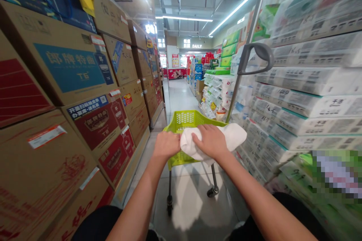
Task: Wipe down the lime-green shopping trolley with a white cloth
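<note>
Both forearms reached forward, the left hand (166, 144) closed on the near rim of the green basket (189, 120) to steady it while the right hand's (211, 141) fingers pressed a white cloth (232, 137) flat over that rim.

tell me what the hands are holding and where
Both hands are on a white cloth lying over the near rim of the green basket: left hand at its left end, right hand on its middle.
</note>
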### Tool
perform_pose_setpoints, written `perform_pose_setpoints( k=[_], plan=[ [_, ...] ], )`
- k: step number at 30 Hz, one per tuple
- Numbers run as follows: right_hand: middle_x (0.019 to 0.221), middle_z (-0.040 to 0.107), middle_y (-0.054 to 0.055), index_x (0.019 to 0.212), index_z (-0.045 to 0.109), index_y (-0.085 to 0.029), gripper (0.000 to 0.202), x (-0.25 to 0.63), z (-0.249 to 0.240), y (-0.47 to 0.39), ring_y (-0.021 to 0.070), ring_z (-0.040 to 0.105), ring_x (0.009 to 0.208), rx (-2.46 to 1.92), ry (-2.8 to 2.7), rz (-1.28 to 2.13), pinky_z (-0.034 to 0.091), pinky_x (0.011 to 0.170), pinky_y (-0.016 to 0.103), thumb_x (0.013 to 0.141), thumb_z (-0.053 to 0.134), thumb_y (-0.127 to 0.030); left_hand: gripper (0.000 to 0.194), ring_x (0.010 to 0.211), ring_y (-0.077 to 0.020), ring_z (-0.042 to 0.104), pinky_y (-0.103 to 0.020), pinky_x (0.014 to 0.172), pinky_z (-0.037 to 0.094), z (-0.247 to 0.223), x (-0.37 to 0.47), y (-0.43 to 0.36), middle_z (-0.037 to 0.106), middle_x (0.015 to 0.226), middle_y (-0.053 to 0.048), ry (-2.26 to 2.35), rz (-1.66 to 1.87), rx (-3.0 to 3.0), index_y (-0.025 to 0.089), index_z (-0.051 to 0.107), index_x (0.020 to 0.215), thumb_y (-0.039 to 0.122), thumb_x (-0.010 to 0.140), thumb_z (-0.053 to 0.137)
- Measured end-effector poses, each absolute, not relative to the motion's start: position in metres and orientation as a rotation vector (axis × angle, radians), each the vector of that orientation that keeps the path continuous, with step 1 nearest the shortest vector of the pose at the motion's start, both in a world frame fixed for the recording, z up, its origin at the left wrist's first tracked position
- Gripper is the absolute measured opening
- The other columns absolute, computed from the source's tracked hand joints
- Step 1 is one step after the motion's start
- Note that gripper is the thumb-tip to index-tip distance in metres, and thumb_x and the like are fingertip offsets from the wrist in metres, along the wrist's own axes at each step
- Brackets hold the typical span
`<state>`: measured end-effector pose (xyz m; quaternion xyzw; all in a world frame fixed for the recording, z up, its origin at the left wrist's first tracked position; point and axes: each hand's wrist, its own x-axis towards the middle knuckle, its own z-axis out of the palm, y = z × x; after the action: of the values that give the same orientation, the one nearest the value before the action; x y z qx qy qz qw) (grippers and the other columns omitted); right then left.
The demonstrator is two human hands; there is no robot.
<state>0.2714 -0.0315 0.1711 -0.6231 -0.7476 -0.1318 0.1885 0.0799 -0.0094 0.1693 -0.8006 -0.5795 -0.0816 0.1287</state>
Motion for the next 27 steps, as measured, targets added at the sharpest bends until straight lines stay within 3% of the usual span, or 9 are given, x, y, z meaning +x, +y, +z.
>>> perform_pose_setpoints(
  k=[3,7,14,19,24,27],
  plan=[
    [0.106,0.072,0.015,0.105,0.072,-0.016,0.070,0.286,0.198,0.000,0.0303,0.066,0.100,-1.882,-2.354,0.023,0.047,0.086,0.039,0.095,0.026,-0.068,0.057,0.089,-0.0281,0.070,-0.035,0.077,0.048,0.169,0.078,-0.011,0.075,0.092,-0.017,-1.668,-0.242,-2.330,0.017,0.078,0.093,0.043,0.096,0.028],
    [0.109,0.073,0.016,0.107,0.074,-0.013,0.073,0.293,0.216,0.028,0.0294,0.067,0.101,-1.909,-2.444,0.371,0.048,0.082,0.034,0.094,0.028,-0.068,0.060,0.086,-0.0279,0.070,-0.034,0.074,0.048,0.167,0.074,-0.011,0.075,0.086,-0.015,-1.723,-0.295,-2.242,0.018,0.079,0.089,0.041,0.096,0.024],
    [0.103,0.072,0.010,0.106,0.070,-0.022,0.061,0.285,0.181,-0.016,0.0265,0.066,0.095,-1.833,-2.200,-0.179,0.042,0.076,0.033,0.099,0.021,-0.058,0.057,0.087,-0.0304,0.070,-0.035,0.071,0.047,0.162,0.066,-0.005,0.074,0.085,-0.017,-1.734,-0.321,-2.201,0.015,0.079,0.088,0.038,0.093,0.027],
    [0.101,0.070,0.011,0.115,0.062,-0.019,0.048,0.300,0.157,-0.040,0.0245,0.064,0.088,-1.780,-2.027,-0.522,0.036,0.073,0.032,0.099,0.030,-0.050,0.064,0.084,-0.0308,0.070,-0.036,0.067,0.046,0.159,0.060,-0.002,0.073,0.083,-0.017,-1.633,-0.313,-2.256,0.014,0.079,0.086,0.039,0.095,0.021],
    [0.077,0.065,0.009,0.083,0.062,-0.018,0.044,0.350,0.140,-0.039,0.0227,0.058,0.073,-1.699,-2.031,-0.710,0.032,0.071,0.034,0.097,0.036,-0.050,0.065,0.083,-0.0308,0.070,-0.036,0.065,0.044,0.156,0.051,0.003,0.073,0.082,-0.016,-1.552,-0.321,-2.280,0.016,0.078,0.083,0.040,0.096,0.019],
    [0.075,0.062,0.009,0.079,0.060,-0.018,0.036,0.383,0.128,-0.031,0.0213,0.054,0.073,-1.489,-2.029,-0.768,0.033,0.073,0.034,0.096,0.036,-0.039,0.065,0.082,-0.0299,0.070,-0.035,0.063,0.042,0.155,0.050,0.004,0.073,0.081,-0.015,-1.525,-0.329,-2.281,0.017,0.078,0.081,0.040,0.096,0.019]
  ],
)
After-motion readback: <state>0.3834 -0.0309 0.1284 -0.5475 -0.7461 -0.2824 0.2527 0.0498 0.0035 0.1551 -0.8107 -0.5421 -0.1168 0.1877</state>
